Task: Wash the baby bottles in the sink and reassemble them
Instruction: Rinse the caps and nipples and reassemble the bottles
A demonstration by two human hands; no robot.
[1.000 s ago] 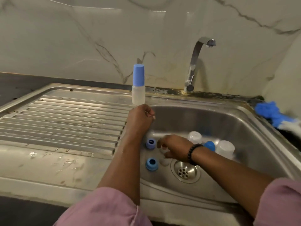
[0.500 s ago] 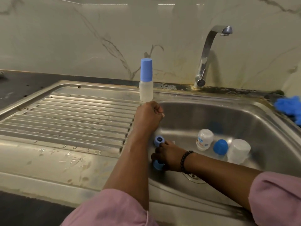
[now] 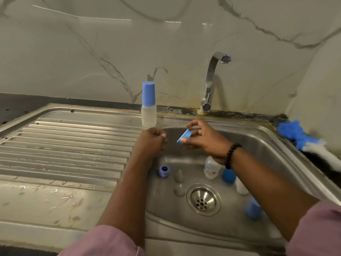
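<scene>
Over the sink basin [image 3: 267, 145] in the head view, the right hand [image 3: 204, 139] pinches a blue collar ring [image 3: 185, 138] between thumb and fingertips, held up near the left hand [image 3: 151, 143], whose fingers are curled; I can't tell if they hold anything. One finished bottle [image 3: 148, 106] stands capped on the rim by the drainboard [image 3: 64, 145]. Down in the basin lie another ring [image 3: 163, 170], two teats [image 3: 178, 176], a clear bottle [image 3: 211, 168] and blue caps [image 3: 228, 175]. My take: seat a teat fully through the ring before screwing it on, and keep the grip on the rim only, since it's wet and probably slippery.
</scene>
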